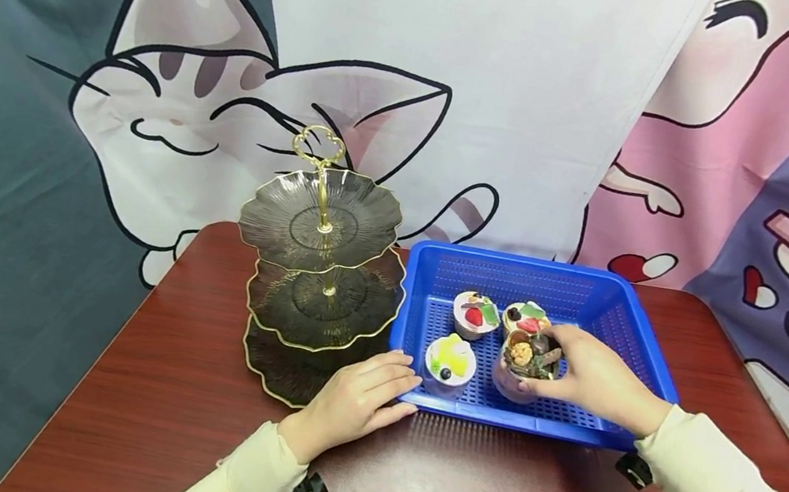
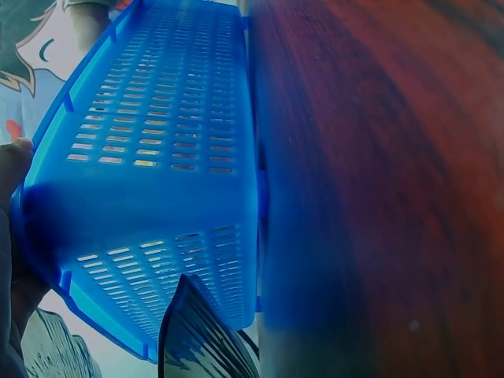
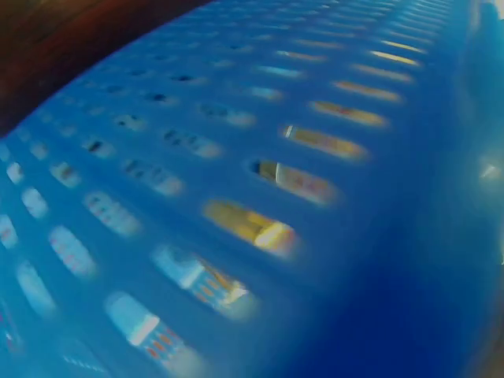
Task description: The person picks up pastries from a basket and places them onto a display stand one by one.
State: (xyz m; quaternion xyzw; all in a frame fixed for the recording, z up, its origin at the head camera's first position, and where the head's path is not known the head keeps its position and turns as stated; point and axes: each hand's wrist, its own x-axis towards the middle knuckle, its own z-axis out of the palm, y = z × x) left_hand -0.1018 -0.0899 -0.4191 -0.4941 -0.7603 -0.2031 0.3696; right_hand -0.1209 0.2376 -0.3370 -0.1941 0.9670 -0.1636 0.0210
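In the head view my right hand [image 1: 598, 380] holds a dessert cup with chocolate and biscuit topping [image 1: 532, 359] inside the blue plastic basket [image 1: 506, 419]. Thumb and fingers lie on opposite sides of that cup. Three other dessert cups sit in the basket: one with yellow topping and a blueberry [image 1: 450, 361], one with a strawberry and green piece [image 1: 475, 316], and a partly covered one [image 1: 527, 317] behind the held cup. My left hand [image 1: 355, 392] rests its extended fingers on the basket's front left corner. The right wrist view shows only the basket's slotted wall [image 3: 315, 205], blurred.
Left of the basket stands a three-tier dark cake stand [image 1: 321, 227] with wavy gold edges and a gold handle. Its lower tiers reach close to the basket and my left hand. Both stand on a reddish-brown table [image 1: 141, 379]. A cartoon-printed curtain [image 1: 538, 90] hangs behind.
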